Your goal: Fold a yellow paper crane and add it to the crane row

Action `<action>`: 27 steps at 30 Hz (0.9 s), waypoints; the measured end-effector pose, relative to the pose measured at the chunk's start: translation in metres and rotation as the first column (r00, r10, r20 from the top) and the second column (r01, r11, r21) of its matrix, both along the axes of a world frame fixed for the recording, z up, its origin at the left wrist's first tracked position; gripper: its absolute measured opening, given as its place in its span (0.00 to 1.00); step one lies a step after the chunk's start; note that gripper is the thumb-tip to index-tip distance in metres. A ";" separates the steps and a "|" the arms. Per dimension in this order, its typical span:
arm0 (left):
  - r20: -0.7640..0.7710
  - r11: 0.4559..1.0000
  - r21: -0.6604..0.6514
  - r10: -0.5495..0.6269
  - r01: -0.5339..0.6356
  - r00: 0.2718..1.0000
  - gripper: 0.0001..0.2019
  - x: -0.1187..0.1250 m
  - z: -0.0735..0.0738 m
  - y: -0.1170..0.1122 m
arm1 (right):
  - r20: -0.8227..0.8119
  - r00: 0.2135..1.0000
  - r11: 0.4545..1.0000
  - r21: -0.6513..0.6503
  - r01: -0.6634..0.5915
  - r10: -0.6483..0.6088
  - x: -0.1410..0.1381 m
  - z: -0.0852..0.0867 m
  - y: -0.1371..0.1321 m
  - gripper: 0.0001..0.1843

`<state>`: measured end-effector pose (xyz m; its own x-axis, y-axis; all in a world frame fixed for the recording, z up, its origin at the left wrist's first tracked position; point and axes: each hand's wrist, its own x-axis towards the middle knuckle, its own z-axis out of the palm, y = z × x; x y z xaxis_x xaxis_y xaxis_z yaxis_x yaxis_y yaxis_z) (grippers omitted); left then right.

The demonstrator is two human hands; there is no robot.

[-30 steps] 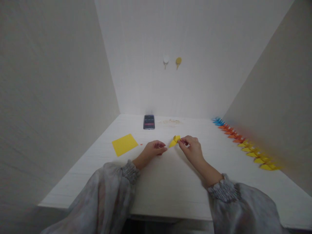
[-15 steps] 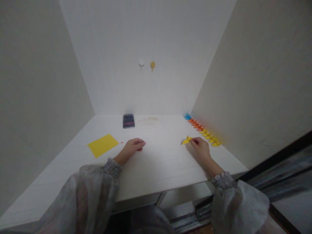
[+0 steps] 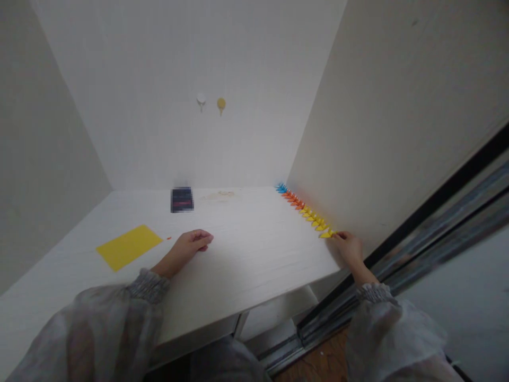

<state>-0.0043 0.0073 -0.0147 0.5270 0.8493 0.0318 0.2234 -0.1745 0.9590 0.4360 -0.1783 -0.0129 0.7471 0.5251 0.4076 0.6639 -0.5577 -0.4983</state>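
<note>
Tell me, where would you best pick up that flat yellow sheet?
Probably at the corner of the yellow sheet that points toward the left hand. It lies flat on the table, so lift that corner from the hand's side and pinch it.

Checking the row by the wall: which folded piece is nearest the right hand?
The yellow piece at the near end of the row; only it meets the right hand.
</note>
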 end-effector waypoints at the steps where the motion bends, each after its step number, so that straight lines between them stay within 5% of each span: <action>1: -0.006 1.000 0.000 0.003 -0.003 1.000 0.15 0.000 -0.001 0.001 | -0.006 1.000 1.000 -0.009 0.002 -0.002 0.003 0.000 -0.002 0.19; 27: -0.011 1.000 -0.026 0.006 -0.007 1.000 0.15 -0.001 -0.005 0.004 | 0.030 1.000 0.997 -0.078 -0.005 0.008 0.024 -0.012 0.009 0.19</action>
